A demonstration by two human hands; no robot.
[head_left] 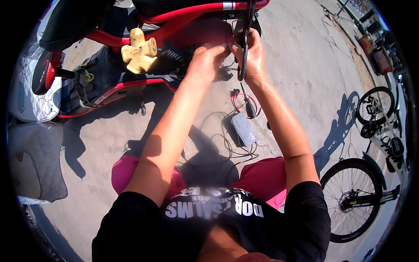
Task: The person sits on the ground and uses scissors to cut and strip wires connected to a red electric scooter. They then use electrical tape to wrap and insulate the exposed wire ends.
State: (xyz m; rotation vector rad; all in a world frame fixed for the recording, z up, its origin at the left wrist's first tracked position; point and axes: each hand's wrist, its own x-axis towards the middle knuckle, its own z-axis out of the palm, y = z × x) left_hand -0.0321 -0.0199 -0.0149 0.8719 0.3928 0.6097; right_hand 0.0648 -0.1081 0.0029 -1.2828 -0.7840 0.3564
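Observation:
Both hands are at the rear end of a red and black electric scooter (174,27). My left hand (208,60) is closed, its thumb and fingertips drawn together beside the scooter's dark red rear panel. My right hand (254,59) is also closed, with its fingertips almost meeting the left ones. Whatever small thing lies between the fingertips is too hidden to make out. A black bar or thick cable loop (245,56) hangs down across my right hand's fingers; I cannot tell whether they grip it.
On the concrete below lie a grey charger box (244,129) with thin black cables and a red wire (253,98) beside a black connector. A yellow cross-shaped block (139,51) is on the scooter. A bicycle (352,201) stands on the right, and a grey cover (37,161) hangs left.

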